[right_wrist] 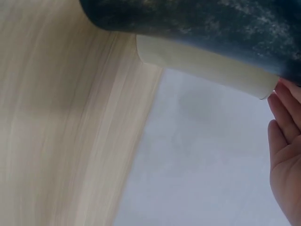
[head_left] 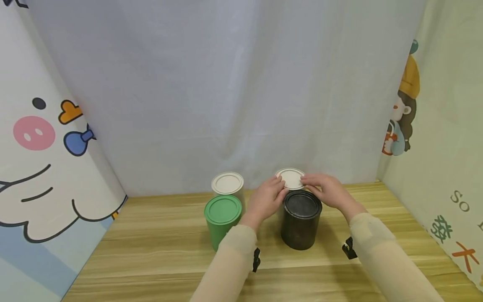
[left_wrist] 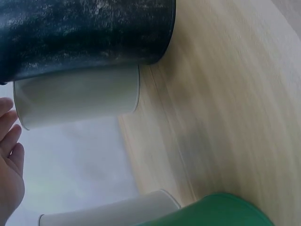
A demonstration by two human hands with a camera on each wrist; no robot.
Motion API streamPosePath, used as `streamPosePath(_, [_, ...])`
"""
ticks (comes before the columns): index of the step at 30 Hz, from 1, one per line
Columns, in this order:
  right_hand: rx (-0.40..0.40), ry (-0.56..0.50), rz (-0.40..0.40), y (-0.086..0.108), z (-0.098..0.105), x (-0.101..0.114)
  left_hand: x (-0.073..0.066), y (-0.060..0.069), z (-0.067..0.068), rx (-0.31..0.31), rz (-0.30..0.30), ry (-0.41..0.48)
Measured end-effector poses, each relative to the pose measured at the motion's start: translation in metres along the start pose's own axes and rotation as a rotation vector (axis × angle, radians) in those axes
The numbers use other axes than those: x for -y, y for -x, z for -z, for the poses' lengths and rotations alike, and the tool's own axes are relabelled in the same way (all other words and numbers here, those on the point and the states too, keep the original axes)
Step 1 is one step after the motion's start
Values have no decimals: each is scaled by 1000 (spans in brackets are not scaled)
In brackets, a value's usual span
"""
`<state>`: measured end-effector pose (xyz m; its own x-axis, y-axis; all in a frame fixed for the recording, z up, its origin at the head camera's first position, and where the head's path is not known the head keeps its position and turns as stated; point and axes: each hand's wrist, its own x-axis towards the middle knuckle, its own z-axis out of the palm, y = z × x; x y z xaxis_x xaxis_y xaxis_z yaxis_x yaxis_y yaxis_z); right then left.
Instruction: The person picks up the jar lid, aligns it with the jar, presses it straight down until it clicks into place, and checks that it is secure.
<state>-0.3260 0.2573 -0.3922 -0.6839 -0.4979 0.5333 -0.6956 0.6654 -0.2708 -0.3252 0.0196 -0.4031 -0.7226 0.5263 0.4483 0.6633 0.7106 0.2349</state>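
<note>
Behind the black can (head_left: 301, 222) stands a white can with a white lid (head_left: 292, 179), its body mostly hidden in the head view. My left hand (head_left: 265, 197) has its fingertips at the left edge of that lid. From the right, my right hand (head_left: 329, 191) lays its fingertips on the lid's opposite edge. Both wrist views show the fingers fairly straight beside the top end of the white can (left_wrist: 80, 96). Neither hand is curled round anything. In the right wrist view the dark can partly covers the white can (right_wrist: 207, 66).
Left of my left hand stands a green can (head_left: 222, 209), with a second white can (head_left: 228, 184) behind it. All the cans stand on a wood-grain table (head_left: 158, 247). A pale curtain (head_left: 181, 92) hangs along the back, and printed panels flank both sides.
</note>
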Motion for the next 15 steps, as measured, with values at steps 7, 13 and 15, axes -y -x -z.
streamPosePath(7, [-15, 5, 13, 4, 0, 2, -2, 0, 7, 55, -18, -40])
streamPosePath(13, [55, -2, -78, 0, 6, 6, -5, 0, 9, 79, -13, -66])
streamPosePath(15, [75, -21, -116, -3, 8, 8, -5, 0, 9, 82, -16, -69])
